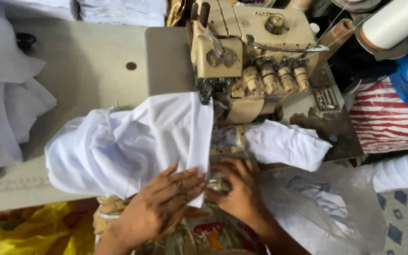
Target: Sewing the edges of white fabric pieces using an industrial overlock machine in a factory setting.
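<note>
A white garment piece (133,141) lies bunched on the sewing table, its right edge running straight up to the presser foot (207,92) of a beige overlock sewing machine (251,56). My left hand (166,200) lies flat, fingers together, on the cloth's near right corner. My right hand (237,186) rests beside it at the cloth's edge, fingers curled over the machine's front plate; whether it pinches cloth is unclear. A second white scrap (286,144) lies right of the machine.
A beige table (90,66) carries white cloth piles at left (5,104) and back (123,12). Thread cones (393,21) stand at the back right. A clear plastic bag (327,203) hangs at right; red-striped fabric (388,118) and yellow cloth (29,231) lie nearby.
</note>
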